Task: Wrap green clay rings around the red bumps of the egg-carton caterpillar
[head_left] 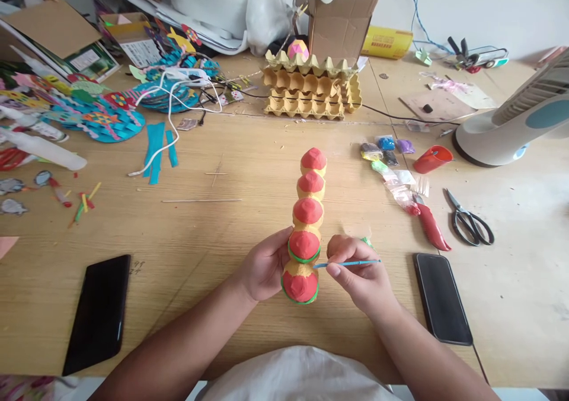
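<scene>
A strip of egg carton cups (301,269) stands out from my body in a line, each cup's top covered in red clay. Green clay edges the two cups nearest me. My left hand (267,266) grips the strip from its left side, near the lower cups. In my right hand (361,276) a thin blue modelling tool (355,263) is pinched between thumb and fingers. Its tip points left and meets or nearly meets the strip between the two lowest cups. A bit of green clay (367,242) shows behind my right fingers, partly hidden.
Phones lie at left (98,312) and right (443,297). Scissors (472,220), a red-handled knife (431,223), a red cup (432,159) and clay packets (386,146) are on the right, near a white fan (502,131). Egg cartons (306,96) stand at the back.
</scene>
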Demonstrator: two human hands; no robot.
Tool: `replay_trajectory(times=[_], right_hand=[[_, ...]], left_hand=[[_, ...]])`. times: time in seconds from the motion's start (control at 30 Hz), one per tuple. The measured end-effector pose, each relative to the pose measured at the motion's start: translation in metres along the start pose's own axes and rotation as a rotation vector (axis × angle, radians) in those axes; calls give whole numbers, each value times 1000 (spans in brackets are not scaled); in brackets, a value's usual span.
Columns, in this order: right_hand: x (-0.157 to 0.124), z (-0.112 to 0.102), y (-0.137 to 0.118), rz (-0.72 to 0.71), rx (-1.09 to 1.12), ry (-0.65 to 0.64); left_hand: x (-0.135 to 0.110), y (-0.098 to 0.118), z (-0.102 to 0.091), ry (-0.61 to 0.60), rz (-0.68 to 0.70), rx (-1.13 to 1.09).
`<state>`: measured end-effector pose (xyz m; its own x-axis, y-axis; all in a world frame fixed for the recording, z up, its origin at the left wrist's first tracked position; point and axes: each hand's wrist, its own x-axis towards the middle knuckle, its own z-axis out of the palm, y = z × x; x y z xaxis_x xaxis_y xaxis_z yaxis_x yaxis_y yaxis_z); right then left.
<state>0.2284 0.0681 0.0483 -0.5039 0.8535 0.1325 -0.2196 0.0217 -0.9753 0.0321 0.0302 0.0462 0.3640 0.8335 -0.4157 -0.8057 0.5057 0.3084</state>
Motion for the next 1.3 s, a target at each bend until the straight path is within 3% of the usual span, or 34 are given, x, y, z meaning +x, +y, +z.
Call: replay_trajectory(times=[0.63,0.83,1.0,1.3], right_hand=[[-2,7,1,-87,-68,31],[0,9,-2,-106,-149,41],[0,8,-2,-144,-182,49],[-1,2,0,-148,-72,-30]], left_hand=[[0,-3,-1,-26,-28,-42],[-2,-4,2,-107,-40,-36],[-1,-5,2,-102,-39,-29],[-2,-3,3,-126,-41,-53]])
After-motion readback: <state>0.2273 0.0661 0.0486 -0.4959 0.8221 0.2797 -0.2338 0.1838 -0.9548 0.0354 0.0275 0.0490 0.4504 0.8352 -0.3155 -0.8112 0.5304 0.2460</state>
